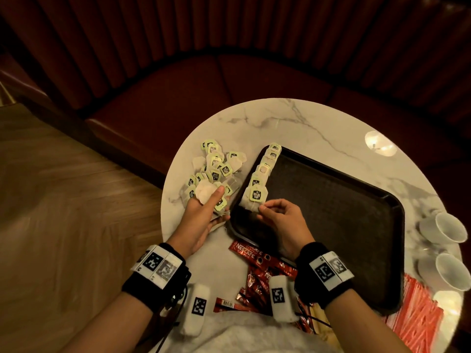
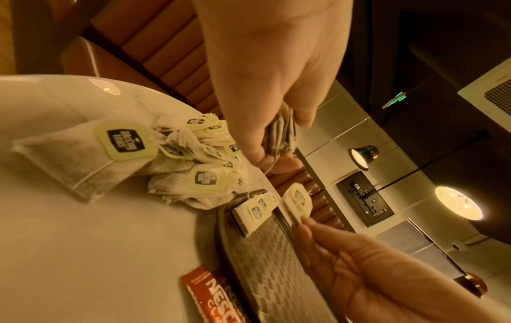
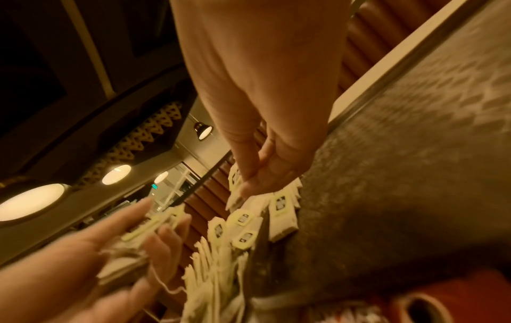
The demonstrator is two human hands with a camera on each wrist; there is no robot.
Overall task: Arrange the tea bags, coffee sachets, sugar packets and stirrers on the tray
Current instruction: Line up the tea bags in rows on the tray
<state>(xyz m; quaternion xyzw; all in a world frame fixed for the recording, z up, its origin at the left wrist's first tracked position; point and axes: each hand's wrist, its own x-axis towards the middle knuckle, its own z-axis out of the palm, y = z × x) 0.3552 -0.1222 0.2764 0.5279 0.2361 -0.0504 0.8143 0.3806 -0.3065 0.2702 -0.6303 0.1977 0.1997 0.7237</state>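
Over tray [image 1: 331, 200], both hands: left hand [image 1: 201, 217] gripping tea bags [image 1: 211, 197], right hand [image 1: 283, 220] pinching one.

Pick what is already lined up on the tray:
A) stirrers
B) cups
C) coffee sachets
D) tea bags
D: a row of tea bags runs along the left edge of the tray, while the coffee sachets, stirrers and cups sit on the table.
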